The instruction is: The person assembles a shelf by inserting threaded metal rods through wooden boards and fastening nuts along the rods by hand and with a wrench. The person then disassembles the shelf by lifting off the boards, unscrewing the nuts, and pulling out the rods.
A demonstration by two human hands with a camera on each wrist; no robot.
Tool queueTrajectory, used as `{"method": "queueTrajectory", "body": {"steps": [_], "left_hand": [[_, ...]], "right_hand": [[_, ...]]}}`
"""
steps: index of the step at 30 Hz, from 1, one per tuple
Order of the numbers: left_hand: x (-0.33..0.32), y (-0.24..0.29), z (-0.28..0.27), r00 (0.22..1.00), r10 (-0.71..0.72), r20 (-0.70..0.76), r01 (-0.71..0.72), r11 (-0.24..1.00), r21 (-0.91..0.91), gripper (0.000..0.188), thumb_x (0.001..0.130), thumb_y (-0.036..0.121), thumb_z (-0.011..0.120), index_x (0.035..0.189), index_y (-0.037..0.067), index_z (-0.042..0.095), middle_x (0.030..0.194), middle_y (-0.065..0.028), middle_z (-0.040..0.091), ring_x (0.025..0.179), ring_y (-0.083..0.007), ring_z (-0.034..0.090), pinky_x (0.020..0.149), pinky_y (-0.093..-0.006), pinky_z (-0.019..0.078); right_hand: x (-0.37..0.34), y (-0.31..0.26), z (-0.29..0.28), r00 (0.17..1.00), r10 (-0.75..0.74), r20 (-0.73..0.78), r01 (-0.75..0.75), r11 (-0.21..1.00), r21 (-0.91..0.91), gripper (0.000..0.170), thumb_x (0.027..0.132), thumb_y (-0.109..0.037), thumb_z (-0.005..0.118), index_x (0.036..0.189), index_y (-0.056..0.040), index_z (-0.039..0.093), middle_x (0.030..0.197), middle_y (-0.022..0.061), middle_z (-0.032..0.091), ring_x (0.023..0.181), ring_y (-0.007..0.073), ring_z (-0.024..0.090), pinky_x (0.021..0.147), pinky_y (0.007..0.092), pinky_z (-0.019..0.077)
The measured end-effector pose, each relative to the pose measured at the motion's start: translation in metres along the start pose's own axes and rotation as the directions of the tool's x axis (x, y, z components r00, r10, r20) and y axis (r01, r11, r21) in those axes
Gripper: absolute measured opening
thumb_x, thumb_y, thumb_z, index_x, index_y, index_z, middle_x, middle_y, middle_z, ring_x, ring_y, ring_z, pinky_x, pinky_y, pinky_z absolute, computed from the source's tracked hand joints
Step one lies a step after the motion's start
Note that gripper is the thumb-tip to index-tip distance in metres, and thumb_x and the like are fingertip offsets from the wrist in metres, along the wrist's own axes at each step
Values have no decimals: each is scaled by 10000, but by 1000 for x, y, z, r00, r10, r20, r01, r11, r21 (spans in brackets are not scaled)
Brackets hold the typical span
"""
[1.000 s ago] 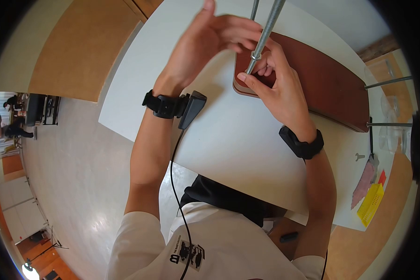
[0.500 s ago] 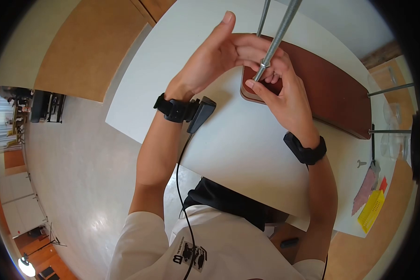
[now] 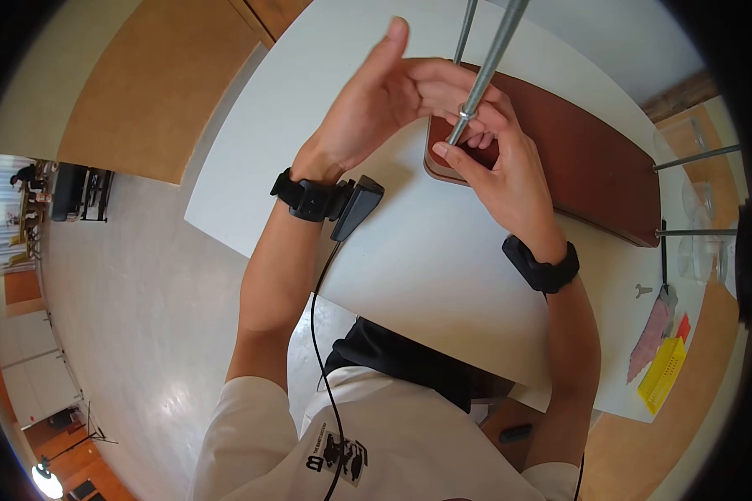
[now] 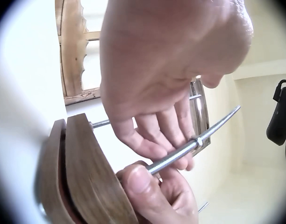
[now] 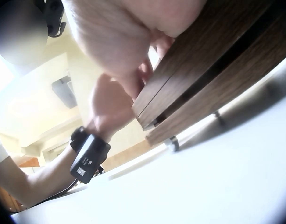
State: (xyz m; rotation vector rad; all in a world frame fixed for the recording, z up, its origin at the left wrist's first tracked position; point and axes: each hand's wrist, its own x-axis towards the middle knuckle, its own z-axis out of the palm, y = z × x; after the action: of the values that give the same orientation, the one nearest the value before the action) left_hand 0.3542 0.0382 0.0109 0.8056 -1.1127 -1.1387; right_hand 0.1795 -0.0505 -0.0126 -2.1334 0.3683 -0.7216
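A threaded metal rod [image 3: 496, 58] rises from the near left end of a brown wooden board [image 3: 593, 159], with a nut [image 3: 468, 110] on it a short way above the board. My right hand [image 3: 514, 179] pinches the rod low down, its thumb in front and curled fingers behind. My left hand [image 3: 376, 104] reaches across from the left, thumb raised and fingers extended behind the rod at the nut. In the left wrist view, the left fingertips overlap the rod just below the nut [image 4: 197, 141], and the right thumb [image 4: 139, 179] lies at its foot.
More threaded rods stand at the board's other corners, one at the back [image 3: 466, 32] and one at the right [image 3: 698, 233]. On the white table [image 3: 418, 250] lie a small wrench [image 3: 642, 290], a pink cloth [image 3: 650, 338] and a yellow basket [image 3: 663, 376]. Clear containers [image 3: 700, 200] stand beyond.
My left hand has come down and right, its fingers moving from higher beside the rod to behind the nut. The right hand keeps its pinch at the foot of the rod.
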Motion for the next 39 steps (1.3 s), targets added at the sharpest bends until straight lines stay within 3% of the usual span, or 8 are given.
{"method": "queueTrajectory", "body": {"steps": [4, 7, 9, 11, 15, 17, 25, 39], "left_hand": [[1, 10, -28, 976, -29, -217, 26, 1000, -17, 799, 1067, 662, 278, 1117, 1, 724, 833, -101, 731, 774, -194, 627, 815, -327, 461], [7, 27, -47, 951, -28, 309, 128, 942, -309, 810, 1067, 662, 278, 1113, -9, 729, 803, -89, 716, 769, -198, 620, 839, -340, 455], [4, 5, 4, 888, 59, -457, -117, 988, -101, 775, 1072, 648, 306, 996, 20, 754, 630, -31, 606, 628, -154, 533, 745, -318, 427], [1, 3, -5, 978, -2, -208, -6, 999, -37, 896, 1072, 652, 130, 1212, -31, 692, 1128, -184, 752, 1029, -268, 725, 1060, -394, 478], [0, -2, -5, 1000, 1, -8, -1, 1000, 6, 884, 1068, 664, 154, 1193, -20, 701, 1098, -173, 759, 1016, -229, 699, 984, -358, 480], [4, -10, -13, 919, 32, -392, -16, 999, 46, 780, 1069, 656, 310, 928, 32, 756, 593, -3, 543, 606, -130, 491, 692, -309, 406], [0, -2, 3, 994, -66, -87, 57, 994, -97, 951, 1049, 690, 109, 1252, -58, 661, 1230, -187, 717, 1085, -268, 668, 959, -372, 461], [-1, 4, 8, 989, -33, -142, 8, 985, -174, 882, 1067, 664, 172, 1223, -38, 683, 1091, -174, 757, 998, -226, 690, 960, -343, 481]], "right_hand": [[0, -2, -2, 1000, 1, -8, -1, 999, -44, 706, 883, -136, 798, 1484, -58, 435, 867, 59, 645, 814, 202, 617, 818, 335, 522], [0, -4, -2, 1000, 2, -5, -2, 998, -57, 707, 882, -130, 796, 1484, -58, 435, 870, 59, 644, 804, 201, 616, 817, 334, 522], [-1, -3, -3, 1000, -2, -6, 2, 999, -52, 707, 881, -131, 797, 1484, -58, 436, 871, 57, 643, 804, 198, 614, 815, 332, 521], [0, -2, -2, 1000, -8, 0, 8, 999, -42, 707, 880, -132, 798, 1483, -57, 436, 871, 56, 642, 803, 195, 613, 812, 331, 520], [1, -3, -1, 1000, 1, 17, 0, 999, -50, 707, 877, -133, 801, 1480, -59, 439, 858, 51, 638, 802, 190, 612, 807, 328, 520], [0, -3, -3, 1000, 2, -10, -2, 999, -38, 706, 876, -132, 801, 1478, -59, 440, 857, 51, 638, 803, 189, 613, 806, 329, 521], [-1, 4, 0, 1000, 2, -12, -2, 998, -56, 703, 878, -131, 799, 1476, -54, 440, 854, 55, 642, 828, 201, 622, 820, 339, 525], [1, -4, -5, 998, 47, 45, -43, 995, -85, 687, 882, -124, 793, 1476, -68, 452, 885, 51, 654, 824, 191, 622, 818, 329, 524]]}}
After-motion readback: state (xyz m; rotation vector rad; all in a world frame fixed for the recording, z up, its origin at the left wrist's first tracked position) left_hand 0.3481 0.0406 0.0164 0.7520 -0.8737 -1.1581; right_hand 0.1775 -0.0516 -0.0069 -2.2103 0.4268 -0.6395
